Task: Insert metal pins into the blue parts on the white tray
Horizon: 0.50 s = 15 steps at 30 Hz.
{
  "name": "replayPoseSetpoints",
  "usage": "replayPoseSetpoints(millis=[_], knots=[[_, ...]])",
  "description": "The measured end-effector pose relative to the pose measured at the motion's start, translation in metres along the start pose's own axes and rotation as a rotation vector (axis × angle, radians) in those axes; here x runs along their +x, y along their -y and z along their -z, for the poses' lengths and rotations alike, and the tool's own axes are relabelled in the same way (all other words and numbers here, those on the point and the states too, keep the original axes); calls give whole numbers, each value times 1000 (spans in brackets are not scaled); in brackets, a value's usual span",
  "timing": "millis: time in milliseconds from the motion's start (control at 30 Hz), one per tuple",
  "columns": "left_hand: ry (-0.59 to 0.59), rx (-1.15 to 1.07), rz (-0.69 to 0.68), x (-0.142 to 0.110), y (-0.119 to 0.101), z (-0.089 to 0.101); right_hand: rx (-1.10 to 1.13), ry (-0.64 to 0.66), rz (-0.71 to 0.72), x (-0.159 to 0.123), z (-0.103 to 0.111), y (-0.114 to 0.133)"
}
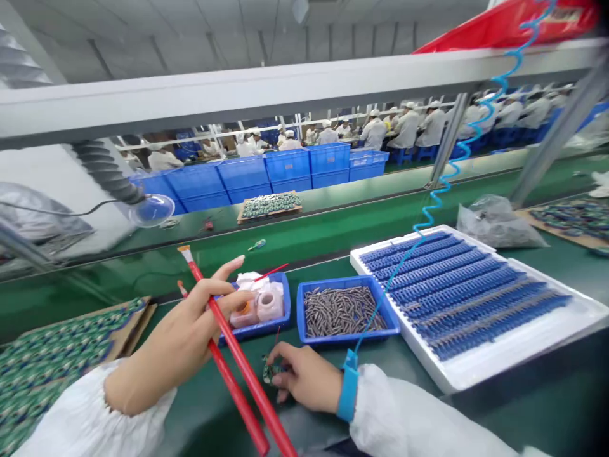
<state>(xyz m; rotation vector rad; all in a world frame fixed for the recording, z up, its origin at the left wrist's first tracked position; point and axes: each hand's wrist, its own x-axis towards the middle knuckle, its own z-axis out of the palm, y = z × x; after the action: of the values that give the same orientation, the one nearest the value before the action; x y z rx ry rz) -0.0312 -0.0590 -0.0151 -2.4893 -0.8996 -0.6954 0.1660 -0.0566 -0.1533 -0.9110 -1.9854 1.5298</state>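
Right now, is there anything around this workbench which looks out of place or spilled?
A small piece lies alone on the green strip behind the blue trays, apart from the grouped circuit boards, so it looks stray. I see nothing spilled.

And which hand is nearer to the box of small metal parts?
Right. The right hand is just in front of the box; the left hand is farther away, to its left.

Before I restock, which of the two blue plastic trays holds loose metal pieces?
The right-hand blue plastic tray, beside the white foam tray: small grey metal pieces lie in it, while the left-hand blue plastic tray holds a pale pink bottle.
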Motion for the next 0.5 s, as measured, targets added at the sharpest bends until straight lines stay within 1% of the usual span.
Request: replayPoseSetpoints(millis=[67,133,200,300,367,400,433,467,500], knots=[[47,-32,18,-9,-9,2,-125,-44,-47,7,-14,-9],[105,-79,28,-13,-16,1,-261,-97,-69,9,-19,-16],[160,-126,11,-15,-21,-1,-376,-144,-37,4,-16,-17],[250,-103,-54,-12,-25,-6,-453,-224,97,-13,2,0],[327,-42,-95,-6,-28,-10,-442,-351,280,-27,19,20],[368,-15,-117,-3,-30,-13,-430,-432,435,-34,27,31],[404,5,-146,2,-32,-16,-422,-500,677,-40,34,43],[420,17,-177,7,-35,-21,-447,-528,869,-45,41,53],[420,24,-203,12,-37,-25,-498,-528,995,-49,47,63]])
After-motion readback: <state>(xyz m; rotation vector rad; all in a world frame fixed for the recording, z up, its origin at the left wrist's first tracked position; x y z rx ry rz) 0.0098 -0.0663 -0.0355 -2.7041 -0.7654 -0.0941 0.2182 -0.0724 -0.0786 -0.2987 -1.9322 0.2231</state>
